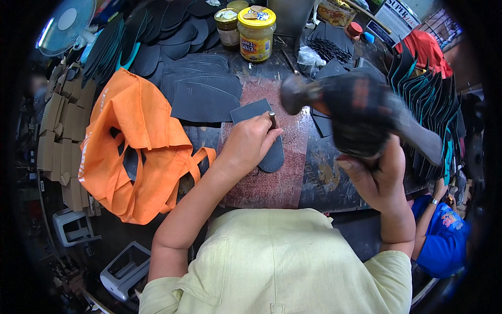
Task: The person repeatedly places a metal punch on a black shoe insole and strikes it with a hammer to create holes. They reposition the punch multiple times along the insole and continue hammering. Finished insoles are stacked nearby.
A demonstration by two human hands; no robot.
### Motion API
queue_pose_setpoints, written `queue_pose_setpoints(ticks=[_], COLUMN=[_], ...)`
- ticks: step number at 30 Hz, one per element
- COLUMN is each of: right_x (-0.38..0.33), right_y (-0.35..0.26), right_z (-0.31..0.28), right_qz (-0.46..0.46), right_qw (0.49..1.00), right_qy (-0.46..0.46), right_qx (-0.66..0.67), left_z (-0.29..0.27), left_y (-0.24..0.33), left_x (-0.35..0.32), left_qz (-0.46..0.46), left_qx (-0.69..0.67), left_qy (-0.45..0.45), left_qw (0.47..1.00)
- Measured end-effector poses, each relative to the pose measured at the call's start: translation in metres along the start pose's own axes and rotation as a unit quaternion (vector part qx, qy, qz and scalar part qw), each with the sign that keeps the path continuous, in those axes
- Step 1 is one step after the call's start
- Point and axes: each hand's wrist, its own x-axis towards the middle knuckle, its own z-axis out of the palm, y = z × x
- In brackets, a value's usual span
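Note:
My left hand (249,140) is closed round a short metal punch (272,119), held on end over a dark grey sole-shaped piece (272,158). Stitch-like marks follow the piece's edge. Beneath it is a worn reddish mat (291,172) on the dark workbench. Raised to the right, my right hand (380,180) grips a hammer (361,112), smeared by motion. The hammer's round face points left toward the punch and stands apart from it. Dark wrapping covers its middle, and its handle is mostly hidden.
An orange cloth bag (136,136) lies left, beside stacked dark cut pieces (201,99). A yellow-lidded jar (256,36) stands behind. Black-and-teal pieces (429,99) are stacked right. Another person in blue (444,235) is at the far right; a fan (66,23) stands back left.

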Motion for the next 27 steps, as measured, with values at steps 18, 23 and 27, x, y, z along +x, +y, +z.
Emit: queue_pose_setpoints(ticks=[18,23,27], right_x=[-0.003,-0.001,-0.007], right_y=[0.006,-0.001,-0.002], right_z=[0.005,-0.01,-0.013], right_qz=[0.019,0.095,-0.006], right_qw=[0.993,0.971,0.993], right_qy=[-0.086,-0.189,-0.088], right_qx=[-0.083,-0.113,-0.078], left_z=[0.001,0.0,-0.002], left_y=[0.007,0.013,0.01], left_x=[-0.005,-0.009,-0.008], left_qz=[0.03,0.002,0.016], left_qx=[0.005,-0.026,-0.012], left_qy=[-0.004,-0.004,-0.004], left_qw=[1.0,1.0,1.0])
